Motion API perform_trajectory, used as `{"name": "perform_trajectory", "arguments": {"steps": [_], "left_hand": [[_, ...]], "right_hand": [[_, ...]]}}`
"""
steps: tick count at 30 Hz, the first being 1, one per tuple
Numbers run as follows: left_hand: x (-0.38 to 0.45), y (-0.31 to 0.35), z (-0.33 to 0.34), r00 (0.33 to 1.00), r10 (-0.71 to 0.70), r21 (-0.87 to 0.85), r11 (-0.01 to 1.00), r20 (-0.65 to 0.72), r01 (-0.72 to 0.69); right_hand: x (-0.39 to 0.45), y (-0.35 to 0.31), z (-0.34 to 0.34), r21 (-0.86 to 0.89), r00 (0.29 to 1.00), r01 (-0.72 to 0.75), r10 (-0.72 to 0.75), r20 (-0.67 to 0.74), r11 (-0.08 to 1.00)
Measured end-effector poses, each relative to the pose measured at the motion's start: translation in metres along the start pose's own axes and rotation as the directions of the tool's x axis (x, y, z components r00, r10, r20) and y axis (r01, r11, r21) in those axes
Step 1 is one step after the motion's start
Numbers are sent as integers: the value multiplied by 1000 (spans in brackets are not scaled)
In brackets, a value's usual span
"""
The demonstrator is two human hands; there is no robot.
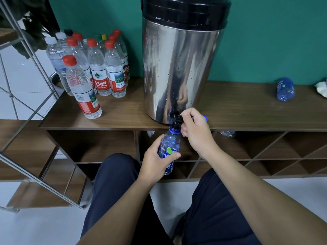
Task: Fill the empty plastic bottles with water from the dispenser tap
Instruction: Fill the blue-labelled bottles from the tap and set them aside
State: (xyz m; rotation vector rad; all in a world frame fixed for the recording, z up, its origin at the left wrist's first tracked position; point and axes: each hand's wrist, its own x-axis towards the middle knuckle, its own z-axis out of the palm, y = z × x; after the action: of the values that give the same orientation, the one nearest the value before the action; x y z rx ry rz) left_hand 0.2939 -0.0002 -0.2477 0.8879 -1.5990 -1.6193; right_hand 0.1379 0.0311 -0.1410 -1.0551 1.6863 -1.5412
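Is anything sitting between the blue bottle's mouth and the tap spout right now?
Nothing visible does. The left hand holds the blue bottle with its open neck right under the black tap of the steel dispenser. The right hand grips the tap lever from the side, clear of the mouth.

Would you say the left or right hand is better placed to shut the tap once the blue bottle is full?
Right, probably. The right hand already grips the tap, while the left hand holds the blue bottle under it.
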Motion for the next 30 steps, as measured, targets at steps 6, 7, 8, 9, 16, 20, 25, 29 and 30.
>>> {"name": "perform_trajectory", "arguments": {"steps": [6, 7, 8, 9, 16, 20, 25, 29, 30], "left_hand": [[-1, 1, 0, 1000, 17, 4, 1000, -1, -17], [0, 0, 0, 1000, 16, 7, 1000, -2, -16], [0, 0, 0, 1000, 14, 9, 1000, -2, -14], [0, 0, 0, 1000, 15, 12, 1000, -3, -15], [1, -2, -1, 1000, 19, 10, 1000, 2, -19], [1, -3, -1, 1000, 8, 6, 1000, 3, -8], [2, -5, -1, 1000, 14, 11, 1000, 3, -14], [2, -5, -1, 1000, 17, 11, 1000, 2, -17], [2, -5, -1, 1000, 14, 4, 1000, 1, -14]], "right_hand": [[-1, -2, 0, 2, 1000, -2, 2, -1, 1000], [-1, -2, 0, 2, 1000, -2, 2, -2, 1000], [-1, -2, 0, 5, 1000, -3, 3, -2, 1000], [-1, -2, 0, 9, 1000, -4, 4, -2, 1000], [-2, -2, -1, 2, 1000, 3, -3, 2, 1000], [-1, -2, -1, -8, 1000, 3, -3, 4, 1000], [-1, -2, 0, 0, 1000, 2, -2, 4, 1000], [0, -1, 0, 8, 1000, 2, -2, 3, 1000], [0, -1, 0, 11, 1000, 3, -3, 1, 1000]]}}
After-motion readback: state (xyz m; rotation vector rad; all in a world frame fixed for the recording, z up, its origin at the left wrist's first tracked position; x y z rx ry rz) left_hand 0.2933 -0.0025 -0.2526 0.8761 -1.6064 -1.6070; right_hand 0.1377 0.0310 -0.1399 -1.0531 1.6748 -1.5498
